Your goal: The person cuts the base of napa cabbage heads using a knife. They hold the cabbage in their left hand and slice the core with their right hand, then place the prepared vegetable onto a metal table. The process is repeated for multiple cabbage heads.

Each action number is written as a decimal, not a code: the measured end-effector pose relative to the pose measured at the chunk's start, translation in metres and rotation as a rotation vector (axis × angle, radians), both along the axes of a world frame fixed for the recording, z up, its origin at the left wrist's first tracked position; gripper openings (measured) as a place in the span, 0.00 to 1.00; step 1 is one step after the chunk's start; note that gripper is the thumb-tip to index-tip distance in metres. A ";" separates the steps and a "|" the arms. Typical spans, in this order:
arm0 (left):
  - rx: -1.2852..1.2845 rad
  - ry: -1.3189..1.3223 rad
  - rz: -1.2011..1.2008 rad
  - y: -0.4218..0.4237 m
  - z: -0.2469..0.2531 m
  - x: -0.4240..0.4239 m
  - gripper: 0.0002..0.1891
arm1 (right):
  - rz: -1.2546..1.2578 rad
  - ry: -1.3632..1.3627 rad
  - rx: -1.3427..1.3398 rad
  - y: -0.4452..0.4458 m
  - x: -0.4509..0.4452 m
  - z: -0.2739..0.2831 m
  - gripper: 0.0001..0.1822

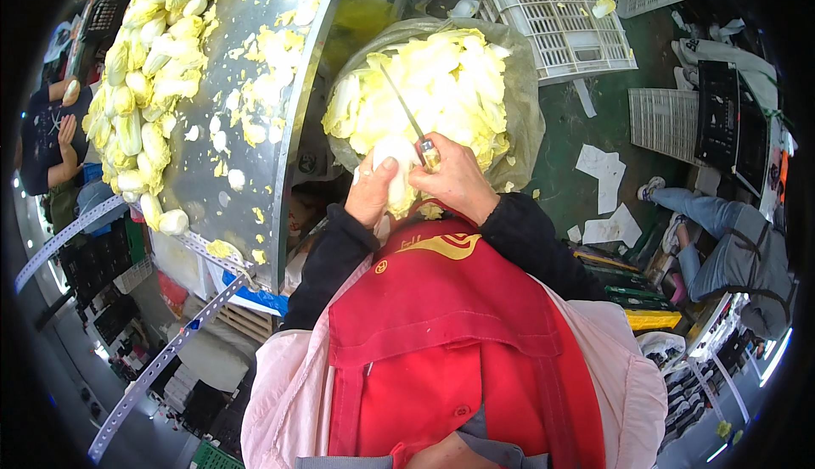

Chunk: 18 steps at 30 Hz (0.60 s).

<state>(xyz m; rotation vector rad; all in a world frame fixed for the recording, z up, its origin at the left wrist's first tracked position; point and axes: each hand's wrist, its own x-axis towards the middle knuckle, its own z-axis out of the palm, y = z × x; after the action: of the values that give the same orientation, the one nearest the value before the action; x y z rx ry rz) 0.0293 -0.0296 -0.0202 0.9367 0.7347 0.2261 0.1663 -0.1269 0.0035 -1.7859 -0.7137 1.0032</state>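
My left hand (371,190) grips a pale napa cabbage (400,176) in front of my red apron (439,291). Beside it, my right hand (455,176) is closed around the handle of a knife (405,105), whose long narrow blade points up and away from me. The right thumb lies close against the cabbage; whether it touches cannot be told. Just beyond both hands stands a large sack (527,125) with its mouth spread wide, heaped with loose yellow cabbage leaves (446,80). Bright light washes out part of the cabbage and the leaf pile.
Left of me is a metal table (210,112) with a raised edge, a row of cabbages (137,112) and leaf scraps. White plastic crates (554,23) lie beyond the sack. Paper scraps (602,176) litter the green floor. One person (732,240) is at the right, another (54,138) across the table.
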 end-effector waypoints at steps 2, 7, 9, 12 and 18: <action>-0.168 -0.018 0.029 0.001 0.008 -0.004 0.26 | -0.013 0.001 -0.002 0.001 0.003 -0.007 0.15; -0.499 -0.466 -0.055 0.014 -0.001 -0.012 0.32 | -0.086 -0.284 -0.139 -0.011 0.043 -0.052 0.15; -0.357 -0.225 0.091 0.009 0.013 -0.005 0.33 | -0.069 -0.153 -0.079 -0.017 0.041 -0.030 0.16; -0.232 -0.217 0.124 0.009 0.004 0.001 0.31 | -0.055 0.030 0.057 -0.010 0.021 0.004 0.16; 0.158 -0.040 0.112 -0.001 -0.006 0.012 0.23 | 0.013 -0.261 0.132 0.002 0.002 0.013 0.17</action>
<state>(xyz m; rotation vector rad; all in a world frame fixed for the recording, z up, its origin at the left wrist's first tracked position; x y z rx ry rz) 0.0409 -0.0304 -0.0266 1.0387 0.7402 0.4048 0.1686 -0.1247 0.0167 -1.8155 -0.9320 0.7197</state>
